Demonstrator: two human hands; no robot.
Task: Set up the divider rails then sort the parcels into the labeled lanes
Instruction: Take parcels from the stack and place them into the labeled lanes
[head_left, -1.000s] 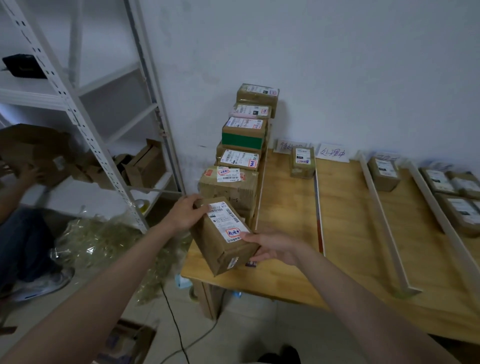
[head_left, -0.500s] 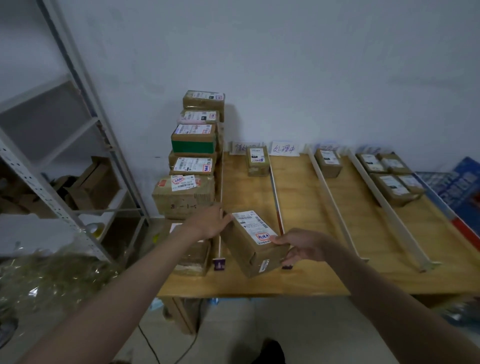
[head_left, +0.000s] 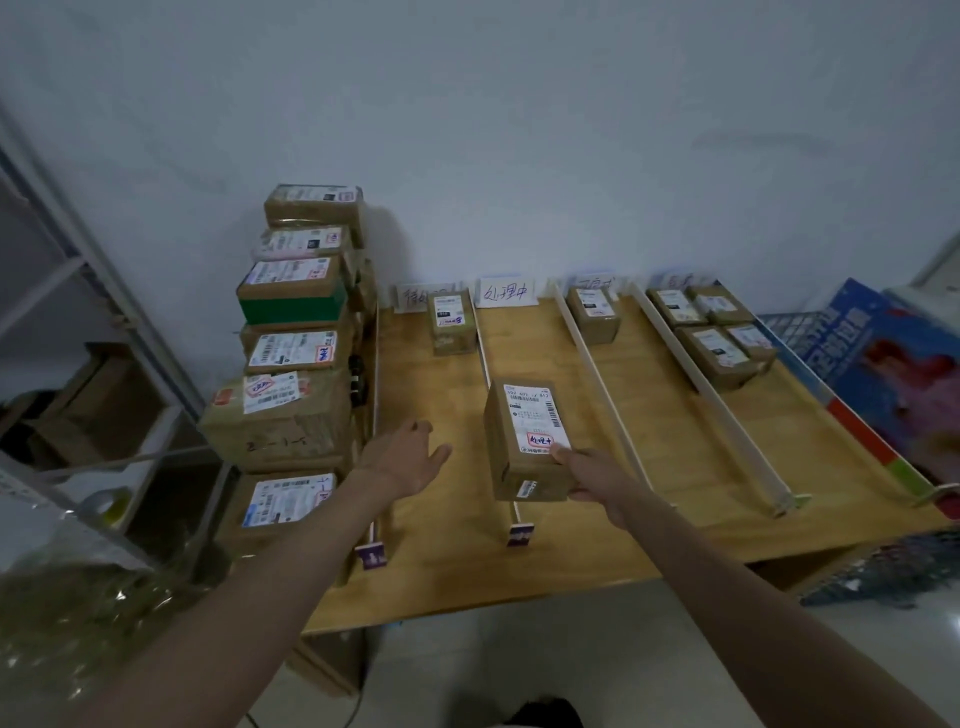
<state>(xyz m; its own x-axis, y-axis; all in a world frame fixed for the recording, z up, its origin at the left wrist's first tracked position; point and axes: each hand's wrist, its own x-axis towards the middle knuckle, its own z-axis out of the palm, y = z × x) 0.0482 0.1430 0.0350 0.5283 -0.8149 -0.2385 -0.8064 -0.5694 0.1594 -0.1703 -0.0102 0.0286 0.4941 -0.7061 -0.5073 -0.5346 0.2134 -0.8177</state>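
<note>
My right hand grips the near end of a brown parcel with a white label and red stamp, holding it above the wooden table over the second divider rail. My left hand hovers with fingers relaxed, apart from the parcel, over the first lane. White divider rails split the table into lanes with paper labels at the far wall. One parcel lies in the first lane, one in the third, several in the fourth.
A stack of unsorted parcels rises along the table's left edge. A metal shelf rack with cartons stands at the left. A blue and red box leans at the table's right side.
My left hand has let go of the parcel. My right hand alone has carried it rightward and forward over the second rail, turning it lengthwise to the lanes.
</note>
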